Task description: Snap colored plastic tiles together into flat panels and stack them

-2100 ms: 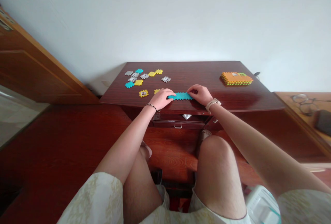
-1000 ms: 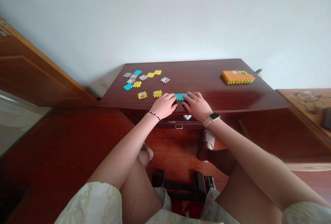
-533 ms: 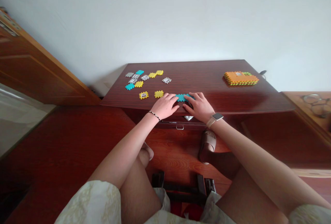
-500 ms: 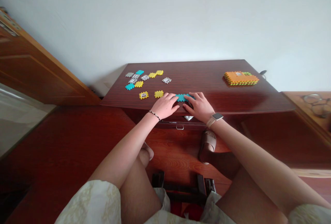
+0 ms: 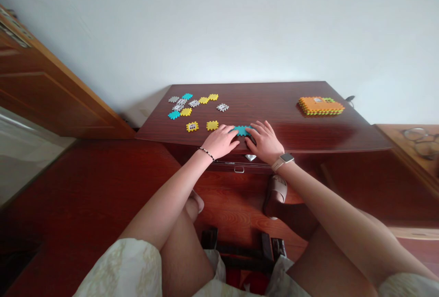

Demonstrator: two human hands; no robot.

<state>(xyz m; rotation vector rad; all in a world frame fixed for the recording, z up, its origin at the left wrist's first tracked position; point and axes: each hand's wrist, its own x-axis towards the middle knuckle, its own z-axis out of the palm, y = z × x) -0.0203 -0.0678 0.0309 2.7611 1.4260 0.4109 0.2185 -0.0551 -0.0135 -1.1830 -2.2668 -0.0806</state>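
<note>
A strip of joined teal puzzle tiles [image 5: 241,129] lies near the front edge of a dark wooden table [image 5: 274,119]. My left hand [image 5: 221,140] covers its left end and my right hand [image 5: 265,140] covers its right end; both press down on it with fingers bent and close together. Only the middle of the strip shows between the hands. Two loose yellow tiles [image 5: 212,125] lie just left of my left hand.
Several grey, teal and yellow tiles [image 5: 187,104] are scattered at the table's back left. A stack of orange tiles [image 5: 320,105] sits at the back right. Glasses [image 5: 418,137] lie on a side table to the right. A drawer handle [image 5: 239,169] is below the front edge.
My hands have drawn together over the teal strip, so less of it shows than two seconds ago. My right leg has dropped out of the middle of the view.
</note>
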